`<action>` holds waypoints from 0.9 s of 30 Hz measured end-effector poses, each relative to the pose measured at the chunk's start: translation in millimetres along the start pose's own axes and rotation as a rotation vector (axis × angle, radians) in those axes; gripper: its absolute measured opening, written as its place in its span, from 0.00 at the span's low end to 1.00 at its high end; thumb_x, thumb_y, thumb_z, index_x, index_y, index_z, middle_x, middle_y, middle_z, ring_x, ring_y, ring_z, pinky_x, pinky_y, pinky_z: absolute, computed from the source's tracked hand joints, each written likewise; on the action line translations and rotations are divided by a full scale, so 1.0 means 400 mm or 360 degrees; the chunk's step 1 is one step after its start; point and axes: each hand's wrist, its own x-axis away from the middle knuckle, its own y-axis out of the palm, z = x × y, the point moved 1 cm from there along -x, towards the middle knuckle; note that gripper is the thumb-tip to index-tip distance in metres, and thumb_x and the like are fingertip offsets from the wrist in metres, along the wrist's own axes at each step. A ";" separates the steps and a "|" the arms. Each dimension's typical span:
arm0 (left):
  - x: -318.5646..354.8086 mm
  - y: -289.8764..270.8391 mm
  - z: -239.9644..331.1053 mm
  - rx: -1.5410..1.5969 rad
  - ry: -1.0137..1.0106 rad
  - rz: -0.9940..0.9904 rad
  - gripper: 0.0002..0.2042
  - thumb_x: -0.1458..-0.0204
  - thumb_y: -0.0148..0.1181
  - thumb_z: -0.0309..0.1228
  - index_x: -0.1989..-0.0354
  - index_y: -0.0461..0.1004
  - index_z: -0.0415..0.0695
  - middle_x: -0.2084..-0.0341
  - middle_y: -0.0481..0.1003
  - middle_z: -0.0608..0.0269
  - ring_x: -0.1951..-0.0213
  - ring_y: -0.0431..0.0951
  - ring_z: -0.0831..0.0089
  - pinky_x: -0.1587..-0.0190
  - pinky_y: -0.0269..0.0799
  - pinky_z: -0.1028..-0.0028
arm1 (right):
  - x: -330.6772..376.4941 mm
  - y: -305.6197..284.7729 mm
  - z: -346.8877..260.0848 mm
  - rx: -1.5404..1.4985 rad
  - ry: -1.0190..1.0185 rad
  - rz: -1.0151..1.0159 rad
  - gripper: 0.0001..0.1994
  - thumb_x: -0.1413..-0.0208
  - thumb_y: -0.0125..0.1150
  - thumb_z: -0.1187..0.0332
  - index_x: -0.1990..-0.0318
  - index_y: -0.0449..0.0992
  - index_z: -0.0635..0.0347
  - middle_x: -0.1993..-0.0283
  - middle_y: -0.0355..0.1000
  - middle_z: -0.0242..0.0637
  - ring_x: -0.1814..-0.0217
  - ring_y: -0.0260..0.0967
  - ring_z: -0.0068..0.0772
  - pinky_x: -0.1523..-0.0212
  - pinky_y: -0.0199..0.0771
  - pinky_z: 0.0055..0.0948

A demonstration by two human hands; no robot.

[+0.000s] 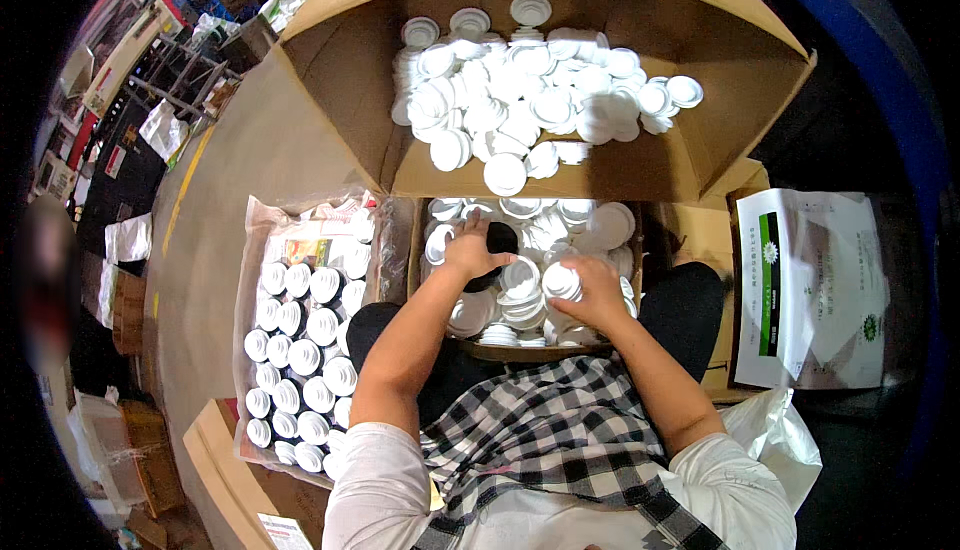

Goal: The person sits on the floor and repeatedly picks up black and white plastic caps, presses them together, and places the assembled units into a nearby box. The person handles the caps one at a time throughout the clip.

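Observation:
My left hand (470,253) is closed round a black round piece (502,239), over a cardboard box full of white parts. Between the thumb and fingers of my right hand (597,295) is a white stepped round cap (562,281). The two hands are apart, with a stack of white caps (520,280) between them. Loose white caps and discs (609,224) lie around both hands in this box (500,352), close in front of my checked apron. My left palm hides part of the black piece.
A larger tilted carton (735,70) with a heap of white caps (520,90) stands beyond. To the left, a plastic-lined box (243,390) holds rows of white-capped dark pieces (322,326). A printed white bag (820,290) lies at right, over cardboard.

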 end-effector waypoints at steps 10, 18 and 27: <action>0.093 -0.060 0.045 0.0853 -0.0180 0.0635 0.16 0.60 0.64 0.25 0.63 0.66 0.43 0.72 0.74 0.56 0.65 0.74 0.62 0.58 0.68 0.67 | 0.062 -0.166 -0.063 -0.3060 0.0964 -0.0070 0.37 0.45 0.29 0.35 0.45 0.64 0.60 0.55 0.71 0.50 0.59 0.74 0.41 0.64 0.77 0.39; 0.337 -0.217 0.217 0.4034 -0.0229 -0.0331 0.26 0.44 0.44 0.49 0.45 0.59 0.41 0.50 0.68 0.52 0.52 0.72 0.57 0.56 0.74 0.53 | 0.085 -0.197 -0.140 -0.2839 0.0782 0.0176 0.32 0.44 0.39 0.40 0.46 0.64 0.60 0.53 0.70 0.44 0.53 0.71 0.40 0.60 0.78 0.37; 0.439 -0.263 0.256 0.4544 0.0150 -0.0770 0.29 0.42 0.31 0.52 0.41 0.58 0.41 0.45 0.63 0.49 0.45 0.64 0.48 0.49 0.62 0.42 | 0.102 -0.256 -0.223 -0.3018 0.0381 0.0141 0.27 0.42 0.49 0.54 0.40 0.50 0.52 0.43 0.57 0.40 0.41 0.59 0.36 0.44 0.65 0.42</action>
